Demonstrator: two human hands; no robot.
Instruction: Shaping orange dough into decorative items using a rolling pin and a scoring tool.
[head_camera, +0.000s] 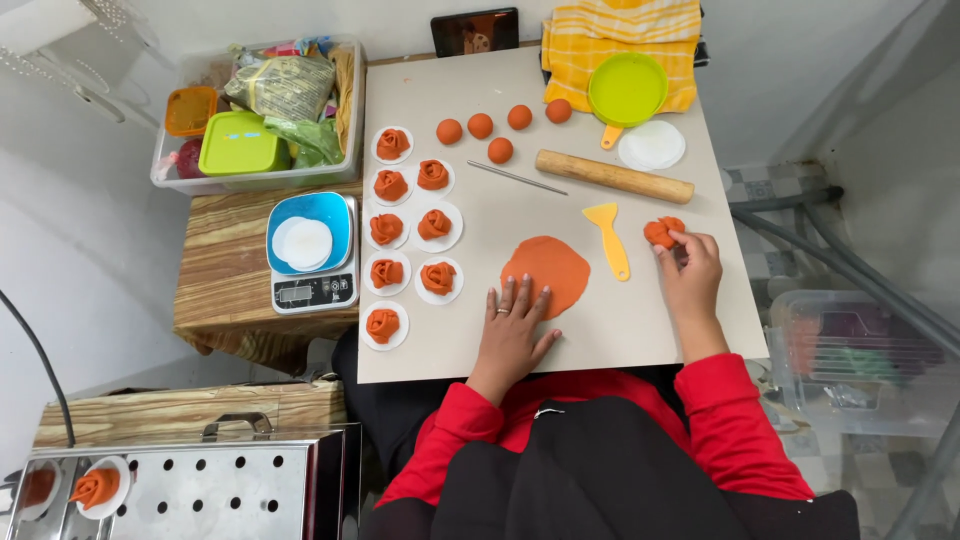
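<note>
Left hand (512, 335) lies flat and released, fingertips touching the flat round orange dough sheet (547, 273). Right of that sheet, past the yellow plastic scraper (608, 238), the right hand (690, 272) pinches a crumpled orange dough lump (661, 231).

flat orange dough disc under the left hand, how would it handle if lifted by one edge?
Probably floppy: the orange dough disc looks thin and lies flat on the board. It may stretch or tear, as it looks soft like the folded rosettes. Likely light; the left hand pins its edge.
</note>
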